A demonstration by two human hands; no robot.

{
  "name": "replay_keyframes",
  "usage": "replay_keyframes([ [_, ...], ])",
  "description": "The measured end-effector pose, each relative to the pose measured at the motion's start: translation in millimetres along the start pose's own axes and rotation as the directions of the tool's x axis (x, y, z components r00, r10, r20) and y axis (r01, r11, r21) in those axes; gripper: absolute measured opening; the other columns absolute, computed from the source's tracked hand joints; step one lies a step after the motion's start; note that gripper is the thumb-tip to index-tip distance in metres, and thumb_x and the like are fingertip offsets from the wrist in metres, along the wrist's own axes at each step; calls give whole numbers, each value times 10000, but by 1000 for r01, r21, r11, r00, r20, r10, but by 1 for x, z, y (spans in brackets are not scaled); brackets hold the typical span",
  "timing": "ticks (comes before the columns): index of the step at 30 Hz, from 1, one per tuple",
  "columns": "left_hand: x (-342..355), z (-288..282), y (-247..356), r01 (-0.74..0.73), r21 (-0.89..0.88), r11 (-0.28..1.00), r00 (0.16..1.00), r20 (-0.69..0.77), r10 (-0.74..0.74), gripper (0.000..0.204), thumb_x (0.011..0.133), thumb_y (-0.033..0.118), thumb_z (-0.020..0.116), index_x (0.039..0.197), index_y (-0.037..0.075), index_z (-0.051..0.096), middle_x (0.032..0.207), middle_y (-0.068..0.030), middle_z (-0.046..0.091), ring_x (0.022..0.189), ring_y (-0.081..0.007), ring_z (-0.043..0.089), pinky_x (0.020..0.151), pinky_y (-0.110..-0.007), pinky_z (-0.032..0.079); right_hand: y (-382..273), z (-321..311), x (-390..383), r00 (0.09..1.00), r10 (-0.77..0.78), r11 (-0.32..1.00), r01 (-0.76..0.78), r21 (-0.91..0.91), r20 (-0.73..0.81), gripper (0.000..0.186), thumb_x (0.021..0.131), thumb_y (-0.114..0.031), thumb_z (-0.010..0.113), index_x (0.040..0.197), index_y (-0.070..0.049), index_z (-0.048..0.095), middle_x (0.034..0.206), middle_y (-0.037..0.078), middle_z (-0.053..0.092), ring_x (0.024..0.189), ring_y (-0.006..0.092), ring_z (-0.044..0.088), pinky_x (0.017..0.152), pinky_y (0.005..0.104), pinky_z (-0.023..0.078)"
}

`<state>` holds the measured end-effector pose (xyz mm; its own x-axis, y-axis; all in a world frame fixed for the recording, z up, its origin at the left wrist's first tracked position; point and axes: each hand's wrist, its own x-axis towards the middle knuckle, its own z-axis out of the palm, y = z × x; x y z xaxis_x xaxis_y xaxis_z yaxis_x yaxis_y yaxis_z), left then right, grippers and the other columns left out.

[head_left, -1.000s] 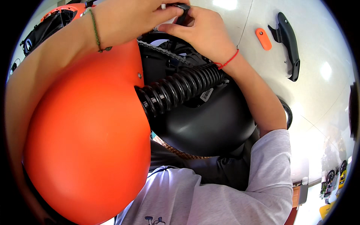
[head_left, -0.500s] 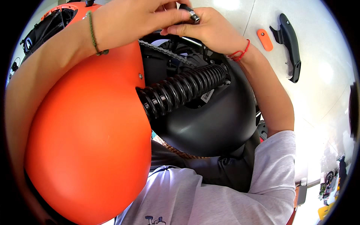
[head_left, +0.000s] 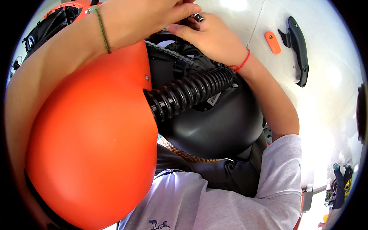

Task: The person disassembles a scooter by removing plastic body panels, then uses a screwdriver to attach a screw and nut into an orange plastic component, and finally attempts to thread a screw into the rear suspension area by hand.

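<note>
Both of my hands meet at the top edge, over the chain side of a vehicle. My left hand [head_left: 182, 9] is closed, with thumb and fingers around a small dark cylindrical piece with a metallic end [head_left: 198, 17]; its other end is hidden. Close under it, my right hand [head_left: 211, 36] has curled fingers and an extended thumb; what they grip is hidden. Beneath the hands runs a metal chain [head_left: 172, 53]. A black coil-spring shock absorber [head_left: 188, 92] spans from the orange body panel [head_left: 96, 145] to the rounded black cover [head_left: 214, 130] below my right forearm.
On the pale floor [head_left: 326, 115] at right lie a small orange oblong piece [head_left: 272, 43] and a long black curved guard [head_left: 298, 50]. Another orange and black vehicle [head_left: 57, 25] stands at far left. A person's legs [head_left: 339, 188] show at lower right.
The dark piece has turned and less of it shows between my fingers. My right hand has shifted slightly down. A person's legs now show more fully at lower right.
</note>
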<state>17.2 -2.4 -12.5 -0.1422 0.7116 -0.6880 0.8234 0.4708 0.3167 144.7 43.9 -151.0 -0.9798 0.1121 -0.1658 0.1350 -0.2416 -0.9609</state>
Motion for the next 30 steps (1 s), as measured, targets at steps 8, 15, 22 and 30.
replay_keyframes([
  [8,5,-8,14,-25,182,983,999,36,19,283,903,301,580,916,31,497,715,-212,591,690,-393,600,607,-452,460,-7,0,-7,978,66,997,-72,-25,-196,376,740,-333,743,852,13,647,768,163,649,701,281,636,674,340,496],
  [15,28,-6,22,50,334,941,993,88,-84,333,909,333,533,831,11,566,678,-212,595,656,-388,605,596,-468,464,9,0,-3,990,-3,991,22,129,-142,312,765,-244,745,848,39,641,768,122,669,715,216,649,676,320,506],
  [22,30,4,-15,255,3,967,964,74,-254,322,940,274,475,955,-18,609,871,-212,633,785,-334,623,705,-386,492,8,9,7,996,53,963,-34,269,-67,243,840,-180,672,960,31,663,830,116,693,762,172,677,721,285,519],
  [30,26,1,-20,151,-202,968,984,123,-128,249,940,203,542,1030,-23,594,897,-193,633,816,-299,619,728,-342,485,24,5,4,997,-3,973,20,229,-76,234,899,-194,587,945,28,643,845,97,693,752,171,674,684,289,509],
])
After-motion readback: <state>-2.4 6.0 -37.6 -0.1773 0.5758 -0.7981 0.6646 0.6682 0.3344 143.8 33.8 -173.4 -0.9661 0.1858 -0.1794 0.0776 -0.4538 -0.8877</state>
